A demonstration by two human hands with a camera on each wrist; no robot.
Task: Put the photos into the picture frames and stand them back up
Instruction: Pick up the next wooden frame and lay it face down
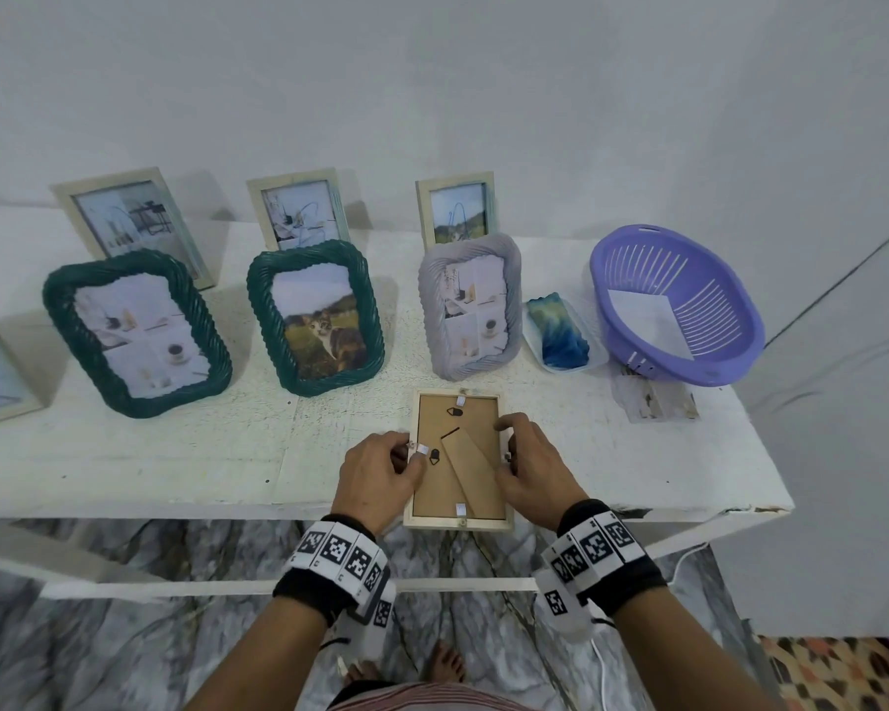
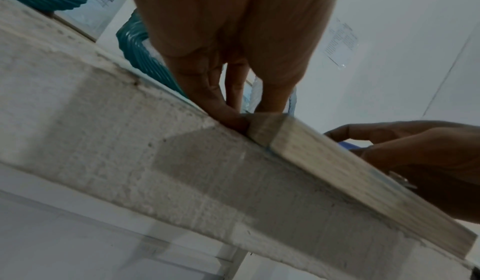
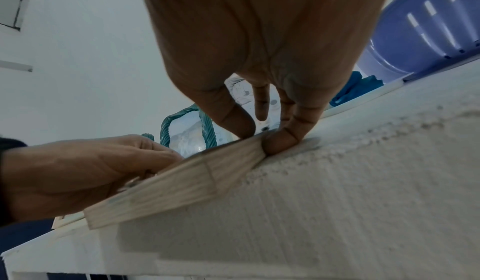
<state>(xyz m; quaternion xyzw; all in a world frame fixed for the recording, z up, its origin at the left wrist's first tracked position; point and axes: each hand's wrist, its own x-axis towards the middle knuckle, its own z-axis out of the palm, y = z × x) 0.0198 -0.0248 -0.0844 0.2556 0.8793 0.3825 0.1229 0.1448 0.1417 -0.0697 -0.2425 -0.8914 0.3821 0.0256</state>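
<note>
A light wooden picture frame point(image 1: 435, 487) lies face down at the front edge of the white table point(image 1: 175, 454), its brown backing board and stand leg facing up. My left hand point(image 1: 406, 459) holds its left edge, fingertips on a small metal tab. My right hand point(image 1: 506, 454) grips the right edge, thumb on the backing and fingers at the side. The left wrist view has my left hand point(image 2: 233, 108) at the frame's point(image 2: 363, 173) corner. In the right wrist view my right hand point(image 3: 267, 134) pinches the frame's point(image 3: 168, 188) edge.
Two green frames point(image 1: 134, 331) point(image 1: 316, 320) and a grey frame point(image 1: 470, 310) stand behind with photos, and three wooden frames stand at the back. At the right are a purple basket point(image 1: 678, 305) holding a white sheet, a blue cloth on a tray point(image 1: 560, 331), and a loose photo point(image 1: 658, 397).
</note>
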